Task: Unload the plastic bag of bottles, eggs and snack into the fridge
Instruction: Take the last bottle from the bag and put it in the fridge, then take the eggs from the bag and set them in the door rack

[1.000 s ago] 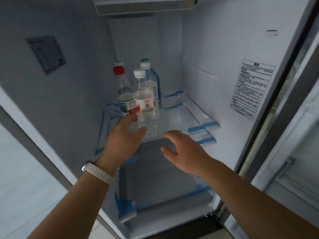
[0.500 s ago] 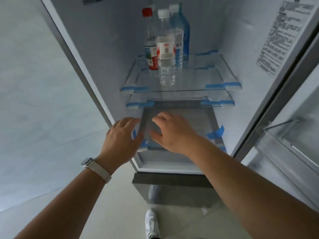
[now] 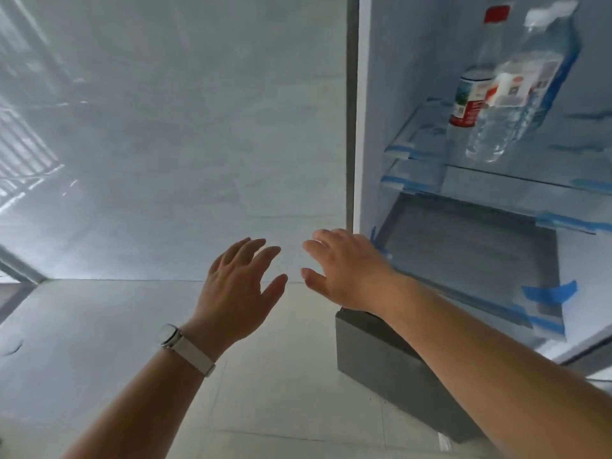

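Left hand point(image 3: 238, 286) and right hand point(image 3: 344, 270) are empty, fingers spread; water bottles point(image 3: 510, 104) at two o'clock seem smooth, slippery, best held around the middle

Single wide-angle head cam looking forward and down, sitting close behind left hand point(image 3: 236, 289) and right hand point(image 3: 347, 273), facing wall point(image 3: 165, 127), catching fridge point(image 3: 377, 94) at right.

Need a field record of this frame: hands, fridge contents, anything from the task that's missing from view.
left hand: open, empty, held out towards the wall
right hand: open, empty, near the fridge left edge
bottles: blurred, at least two, upright on the glass shelf
watch: on the left wrist
bag, eggs, snack: not in view
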Motion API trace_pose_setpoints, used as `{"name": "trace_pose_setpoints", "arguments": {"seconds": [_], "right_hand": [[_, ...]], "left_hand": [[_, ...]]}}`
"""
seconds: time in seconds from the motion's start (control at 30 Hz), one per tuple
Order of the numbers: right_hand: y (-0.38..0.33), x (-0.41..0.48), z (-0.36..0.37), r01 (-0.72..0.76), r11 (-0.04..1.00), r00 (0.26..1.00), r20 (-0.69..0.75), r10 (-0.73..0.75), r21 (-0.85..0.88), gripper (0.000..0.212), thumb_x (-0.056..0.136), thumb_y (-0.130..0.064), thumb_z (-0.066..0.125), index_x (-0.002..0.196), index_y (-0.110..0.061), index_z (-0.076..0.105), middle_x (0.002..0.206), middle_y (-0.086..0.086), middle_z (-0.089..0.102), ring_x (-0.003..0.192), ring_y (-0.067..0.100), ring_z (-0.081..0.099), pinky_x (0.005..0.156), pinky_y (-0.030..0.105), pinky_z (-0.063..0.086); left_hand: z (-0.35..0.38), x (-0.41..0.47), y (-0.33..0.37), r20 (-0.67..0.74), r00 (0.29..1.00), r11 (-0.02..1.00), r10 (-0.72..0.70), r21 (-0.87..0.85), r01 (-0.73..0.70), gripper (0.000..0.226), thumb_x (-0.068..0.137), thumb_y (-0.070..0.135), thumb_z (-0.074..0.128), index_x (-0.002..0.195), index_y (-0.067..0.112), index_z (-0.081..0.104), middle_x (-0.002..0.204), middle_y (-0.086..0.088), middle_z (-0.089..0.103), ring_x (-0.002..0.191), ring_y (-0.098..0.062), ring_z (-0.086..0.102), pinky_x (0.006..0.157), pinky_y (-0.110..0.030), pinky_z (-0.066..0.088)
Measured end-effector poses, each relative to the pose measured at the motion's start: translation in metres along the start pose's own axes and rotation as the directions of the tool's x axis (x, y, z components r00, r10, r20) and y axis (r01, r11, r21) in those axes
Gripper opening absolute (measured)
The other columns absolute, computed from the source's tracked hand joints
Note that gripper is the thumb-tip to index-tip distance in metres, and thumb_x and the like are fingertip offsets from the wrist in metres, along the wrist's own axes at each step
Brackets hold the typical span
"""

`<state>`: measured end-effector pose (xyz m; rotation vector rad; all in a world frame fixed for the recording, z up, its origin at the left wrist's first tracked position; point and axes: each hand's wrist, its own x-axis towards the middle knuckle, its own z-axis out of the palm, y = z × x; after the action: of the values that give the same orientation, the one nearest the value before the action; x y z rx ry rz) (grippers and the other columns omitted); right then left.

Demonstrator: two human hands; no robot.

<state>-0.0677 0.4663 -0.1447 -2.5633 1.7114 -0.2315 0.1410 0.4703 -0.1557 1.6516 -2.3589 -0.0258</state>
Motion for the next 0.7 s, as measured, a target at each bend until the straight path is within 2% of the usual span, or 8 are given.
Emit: {"name": "trace_pose_setpoints", "arguments": {"seconds": [0.17, 0.3, 0.53, 0.7], "right_hand": [[-0.067, 0.023, 0.002, 0.124, 0.992, 0.992, 0.03, -0.124, -0.008, 0.054, 0.099, -0.054, 0.033, 0.139, -0.019, 0.042, 0.149, 0.006, 0.041, 0.133, 0.026, 0.04, 0.106, 0.043, 0.038], [-0.149, 0.05, 0.011, 0.238, 0.971, 0.97, 0.049, -0.239, 0.01, 0.053, 0.099, -0.05, 0.036, 0.142, -0.018, 0.042, 0.151, 0.008, 0.038, 0.135, 0.028, 0.036, 0.108, 0.043, 0.033], [-0.296, 0.096, 0.041, 0.379, 0.925, 0.921, 0.091, -0.379, 0.025, 0.052, 0.099, -0.049, 0.038, 0.143, -0.021, 0.04, 0.151, 0.005, 0.037, 0.135, 0.026, 0.036, 0.107, 0.041, 0.031], [-0.391, 0.123, 0.062, 0.468, 0.883, 0.877, 0.106, -0.468, 0.027, 0.053, 0.098, -0.051, 0.038, 0.143, -0.024, 0.04, 0.152, 0.003, 0.037, 0.137, 0.025, 0.034, 0.108, 0.04, 0.03]], "left_hand": [[-0.018, -0.042, -0.059, -0.017, 0.997, 0.996, -0.081, 0.037, 0.082, 0.067, 0.091, 0.066, 0.029, 0.143, 0.029, 0.05, 0.151, 0.001, 0.048, 0.146, -0.024, 0.034, 0.116, -0.044, 0.03], [-0.039, -0.092, -0.129, -0.029, 0.982, 0.981, -0.188, 0.04, 0.189, 0.069, 0.09, 0.066, 0.027, 0.144, 0.03, 0.049, 0.152, 0.002, 0.046, 0.147, -0.022, 0.032, 0.117, -0.042, 0.027], [-0.066, -0.189, -0.256, -0.066, 0.924, 0.924, -0.377, 0.037, 0.38, 0.069, 0.089, 0.067, 0.027, 0.143, 0.031, 0.049, 0.151, 0.003, 0.048, 0.145, -0.022, 0.034, 0.115, -0.041, 0.029], [-0.082, -0.255, -0.329, -0.104, 0.874, 0.877, -0.475, 0.027, 0.48, 0.066, 0.089, 0.064, 0.031, 0.14, 0.029, 0.054, 0.147, 0.0, 0.052, 0.141, -0.026, 0.04, 0.112, -0.045, 0.034]]}}
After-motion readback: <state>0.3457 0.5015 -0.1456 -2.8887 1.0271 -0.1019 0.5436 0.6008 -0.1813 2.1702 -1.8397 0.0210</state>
